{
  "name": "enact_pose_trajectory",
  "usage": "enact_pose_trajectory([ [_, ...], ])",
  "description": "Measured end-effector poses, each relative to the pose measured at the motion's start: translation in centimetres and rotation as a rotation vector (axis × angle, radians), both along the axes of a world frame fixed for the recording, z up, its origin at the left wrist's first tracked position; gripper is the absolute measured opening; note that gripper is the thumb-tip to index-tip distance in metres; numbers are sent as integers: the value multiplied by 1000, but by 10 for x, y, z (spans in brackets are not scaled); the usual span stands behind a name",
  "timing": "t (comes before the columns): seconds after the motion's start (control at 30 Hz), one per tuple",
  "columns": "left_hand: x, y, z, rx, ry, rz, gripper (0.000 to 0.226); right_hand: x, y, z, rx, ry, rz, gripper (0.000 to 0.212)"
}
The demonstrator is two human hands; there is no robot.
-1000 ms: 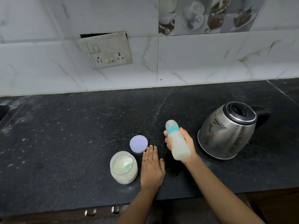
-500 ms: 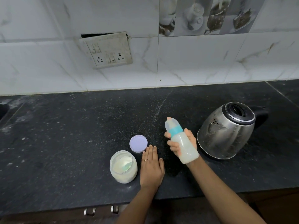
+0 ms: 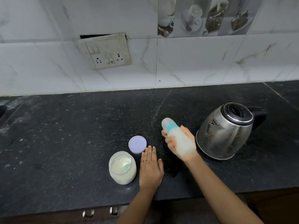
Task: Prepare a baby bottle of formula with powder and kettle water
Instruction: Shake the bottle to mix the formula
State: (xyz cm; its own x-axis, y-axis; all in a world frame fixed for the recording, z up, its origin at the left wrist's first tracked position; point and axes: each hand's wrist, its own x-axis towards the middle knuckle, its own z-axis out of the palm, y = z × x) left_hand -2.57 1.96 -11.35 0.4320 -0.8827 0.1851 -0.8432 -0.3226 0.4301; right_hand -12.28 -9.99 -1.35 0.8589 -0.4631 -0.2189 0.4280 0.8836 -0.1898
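Your right hand (image 3: 171, 142) grips the capped bottle (image 3: 183, 142), tilted; your left hand (image 3: 151, 167) lies flat, released, on the desk (image 3: 64, 143). Shake firmly, clear of the kettle (image 3: 224, 131).

Soft light falling from above, wall tiles (image 3: 202, 62) glowing pale, kettle (image 3: 224, 131) catching dull glints, shadow pooling on the counter (image 3: 72, 135) beneath the right hand (image 3: 173, 145), bottle (image 3: 182, 141) smearing with motion blur, edges bowing.
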Motion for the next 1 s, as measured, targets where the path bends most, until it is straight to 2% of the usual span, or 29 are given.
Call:
enact_pose_trajectory([
  [0.07,-1,0,1,-2,4,2,57,-4,2,-2,-127,56,27,67],
  [0.1,-1,-1,1,7,6,-2,57,0,5,7,-249,53,1,74],
  [0.13,0,-1,0,15,3,-5,57,5,6,10,-276,75,-20,84],
  [0.2,0,-1,0,13,-8,-6,57,7,4,5,-48,34,-112,98],
  [0.23,0,0,0,12,-9,-4,57,6,1,1,44,-54,-116,93],
  [0.27,0,0,0,11,-8,-5,57,5,2,3,49,-66,-91,81],
  [0.33,0,0,0,5,-2,-6,56,1,7,1,-103,23,-18,62],
  [0.4,0,0,0,5,0,-5,56,4,9,12,-256,40,-57,66],
  [0.43,0,0,0,7,0,-5,56,7,8,16,-234,76,-85,76],
  [0.5,0,0,0,0,-1,1,56,7,0,9,-18,60,-203,93],
  [0.53,0,0,0,-3,1,1,56,5,-5,4,81,-8,-211,93],
  [0.57,-1,0,0,-4,4,-2,56,4,-5,5,92,-24,-170,84],
  [0.63,-1,0,-1,-9,5,-6,56,0,1,4,-74,59,-65,65],
  [0.7,-1,-1,-1,-4,5,-1,56,2,6,16,-205,59,-73,66],
  [0.77,0,-1,-1,-5,1,-2,56,5,6,21,-40,-16,-170,78],
  [0.83,0,0,-1,-3,7,-5,56,6,1,17,153,-159,-202,75],
  [0.87,0,0,-1,-3,8,-7,55,7,0,21,125,-144,-150,69],
  [0.93,0,-1,-2,-14,6,-7,55,6,5,25,-118,-31,-67,59],
  [1.0,-1,0,-2,-20,1,-5,55,9,7,36,-214,-6,-97,64],
])
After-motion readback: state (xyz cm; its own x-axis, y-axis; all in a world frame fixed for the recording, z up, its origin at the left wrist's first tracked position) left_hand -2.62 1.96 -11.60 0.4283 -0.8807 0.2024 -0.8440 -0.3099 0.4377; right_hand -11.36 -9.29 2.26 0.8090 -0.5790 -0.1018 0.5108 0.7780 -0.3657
